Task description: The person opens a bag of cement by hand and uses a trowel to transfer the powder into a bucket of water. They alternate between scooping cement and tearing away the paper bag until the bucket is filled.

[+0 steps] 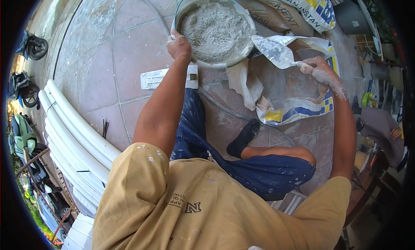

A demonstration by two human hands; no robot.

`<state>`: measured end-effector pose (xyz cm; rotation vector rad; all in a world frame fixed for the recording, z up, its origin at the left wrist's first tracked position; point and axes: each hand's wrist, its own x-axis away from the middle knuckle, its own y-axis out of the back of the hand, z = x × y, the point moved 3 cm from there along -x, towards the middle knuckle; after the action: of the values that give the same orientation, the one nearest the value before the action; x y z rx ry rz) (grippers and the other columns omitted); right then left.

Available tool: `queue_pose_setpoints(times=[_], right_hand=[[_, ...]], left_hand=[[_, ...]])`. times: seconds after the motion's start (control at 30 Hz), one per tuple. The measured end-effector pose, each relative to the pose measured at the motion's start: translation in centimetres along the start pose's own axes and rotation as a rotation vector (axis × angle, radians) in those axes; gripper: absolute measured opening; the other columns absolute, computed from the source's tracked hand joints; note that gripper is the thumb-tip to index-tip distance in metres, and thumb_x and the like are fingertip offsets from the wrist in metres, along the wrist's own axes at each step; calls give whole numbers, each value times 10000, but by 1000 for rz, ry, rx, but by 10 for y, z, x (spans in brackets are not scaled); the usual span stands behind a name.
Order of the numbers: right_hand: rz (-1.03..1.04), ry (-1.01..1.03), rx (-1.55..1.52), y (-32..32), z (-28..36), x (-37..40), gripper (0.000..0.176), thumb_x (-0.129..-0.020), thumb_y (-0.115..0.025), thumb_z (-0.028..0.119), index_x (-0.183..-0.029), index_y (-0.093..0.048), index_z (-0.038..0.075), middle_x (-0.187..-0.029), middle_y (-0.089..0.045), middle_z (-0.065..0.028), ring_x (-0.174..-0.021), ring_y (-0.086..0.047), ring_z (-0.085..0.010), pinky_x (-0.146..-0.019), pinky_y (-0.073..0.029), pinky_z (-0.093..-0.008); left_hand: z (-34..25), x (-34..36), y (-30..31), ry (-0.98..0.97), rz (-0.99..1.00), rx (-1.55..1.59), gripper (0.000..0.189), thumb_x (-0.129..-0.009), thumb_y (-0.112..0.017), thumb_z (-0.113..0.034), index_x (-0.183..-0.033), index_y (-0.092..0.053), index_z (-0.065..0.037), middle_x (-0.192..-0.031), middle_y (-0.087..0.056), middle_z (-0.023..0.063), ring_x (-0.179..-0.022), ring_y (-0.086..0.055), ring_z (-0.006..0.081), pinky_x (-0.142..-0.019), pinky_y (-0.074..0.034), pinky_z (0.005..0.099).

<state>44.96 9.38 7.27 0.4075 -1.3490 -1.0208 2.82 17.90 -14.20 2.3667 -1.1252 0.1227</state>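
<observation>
A round bucket full of grey, wet-looking cement mix stands on the tiles in front of me. My left hand is closed at its left rim, around the bucket handle. On the right, my right hand grips a trowel by its handle; the blade is smeared with mix and its tip is by the bucket's right rim. Grey powder coats that hand and wrist. Below the trowel lies an opened cement bag, torn wide. A flat plastering float rests on the floor beneath my left forearm.
Full cement bags lie behind the bucket, with a dark tub at their right. A grey hose crosses the floor. White pipes are stacked at left. A seated person is at far right; parked motorbikes at far left.
</observation>
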Motion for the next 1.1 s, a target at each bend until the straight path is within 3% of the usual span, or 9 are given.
queue_pose_setpoints(times=[0.13,0.23,0.3,0.37,0.43,0.6,0.9,0.97,1.1], right_hand=[[-377,87,-15,4,-14,27,458,-843,-705,205,-1233,-617,-17,-973,-696,-177,-984,-661,-291,-882,-483,-396],[-429,275,-58,-19,19,12,420,-839,-702,177,-1211,-581,24,-1059,-645,-213,-979,-644,-382,-835,-498,-427],[-583,540,-9,-54,24,-31,408,-827,-712,174,-1174,-540,47,-1100,-595,-222,-990,-606,-416,-828,-500,-455],[-587,588,82,-91,19,-76,402,-835,-688,155,-1190,-529,54,-1111,-568,-221,-1018,-587,-413,-811,-500,-490],[-536,563,146,-129,6,-112,429,-841,-659,137,-1234,-509,52,-1088,-578,-230,-981,-599,-422,-798,-500,-506],[-430,475,154,-184,-49,-132,467,-848,-587,78,-1299,-469,37,-1062,-604,-243,-880,-629,-437,-776,-502,-528],[-379,266,125,-136,-165,6,449,-846,-609,68,-1278,-506,2,-1136,-616,-254,-1000,-614,-455,-847,-492,-497],[-456,281,-103,-138,-172,29,450,-841,-646,89,-1259,-522,-21,-1124,-623,-254,-1006,-618,-451,-866,-487,-477],[-564,125,-46,-129,-140,65,456,-838,-697,134,-1218,-539,-62,-1110,-624,-274,-1021,-620,-427,-891,-479,-436]], left_hand=[[0,-1,0,-6,-29,-31,653,-987,-387,-498,-1128,-636,90,-1072,-640,333,-1046,-603,475,-913,-450,481],[2,-4,-1,-4,-18,-38,664,-987,-383,-503,-1135,-632,94,-1079,-640,332,-1060,-599,472,-927,-445,479],[-5,2,1,-2,-33,-74,659,-991,-377,-498,-1145,-630,91,-1081,-642,326,-1063,-601,466,-927,-445,474],[-4,0,2,-5,-49,-89,649,-995,-380,-494,-1138,-636,84,-1055,-657,294,-1026,-615,432,-906,-450,454],[7,-8,-1,-16,-53,-81,633,-997,-395,-493,-1114,-652,74,-1001,-683,237,-950,-642,370,-864,-460,419],[4,-9,1,-15,-26,-111,639,-1001,-373,-484,-1128,-646,80,-1021,-671,293,-1006,-631,434,-888,-453,456],[-8,0,5,-22,-58,-148,655,-988,-393,-508,-1107,-658,79,-981,-679,290,-989,-640,430,-880,-454,454],[-6,0,4,-40,-60,-111,659,-982,-404,-514,-1109,-657,82,-988,-677,296,-1000,-640,433,-884,-456,456],[-2,5,4,-56,-11,-81,688,-956,-457,-535,-1086,-652,113,-980,-668,323,-1009,-638,447,-883,-463,463]])
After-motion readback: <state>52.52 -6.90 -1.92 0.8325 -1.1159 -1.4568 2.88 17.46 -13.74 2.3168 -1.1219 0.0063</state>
